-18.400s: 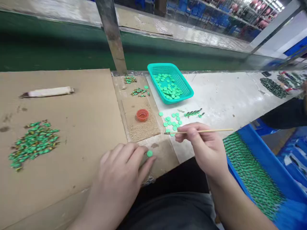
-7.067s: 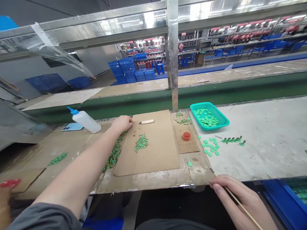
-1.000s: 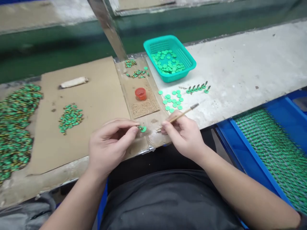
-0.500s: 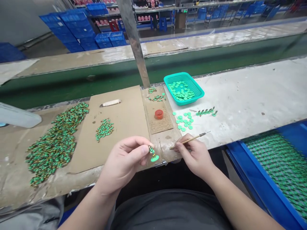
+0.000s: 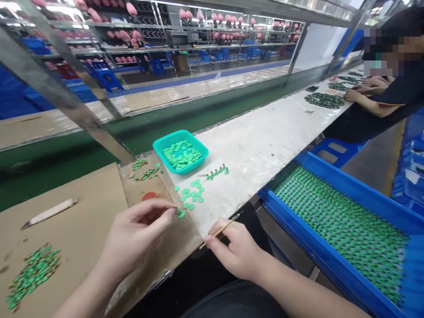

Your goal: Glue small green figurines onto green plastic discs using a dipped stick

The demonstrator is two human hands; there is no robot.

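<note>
Left hand (image 5: 135, 234) pinches a small figure (image 5: 178, 211) while the right hand (image 5: 236, 249) grips a thin brush (image 5: 224, 226)

The small figure, with a green disc at its end, sits between the thumb and forefinger of the left hand, on the person's side of the teal basket (image 5: 185, 169) and apart from it. The figure's finer detail is too small to tell. The right hand, on the person's side of the basket and to its right, has its fingers closed around the wooden brush; the bristle end points away from the figure.

The basket stands on the pale surface (image 5: 245, 141) and holds many green discs. Just in front of it, toward the person, lie loose discs (image 5: 193, 194); to the right of these, a short row of upright figures (image 5: 217, 173) is near the basket. Just left of the basket are two small heaps of parts (image 5: 150, 173), and a red cup (image 5: 149, 195) lies nearer the person, partly covered by the left hand. Well left of the basket, a cardboard sheet (image 5: 89, 221) bears a pale-handled tool (image 5: 49, 214) and a green pile (image 5: 35, 274).

Well to the right of the basket, a blue tray (image 5: 412, 282) holds rows of green pieces. Farther along that side, a co-worker (image 5: 400, 88) sits with both hands beside a dark heap (image 5: 324, 100)
</note>
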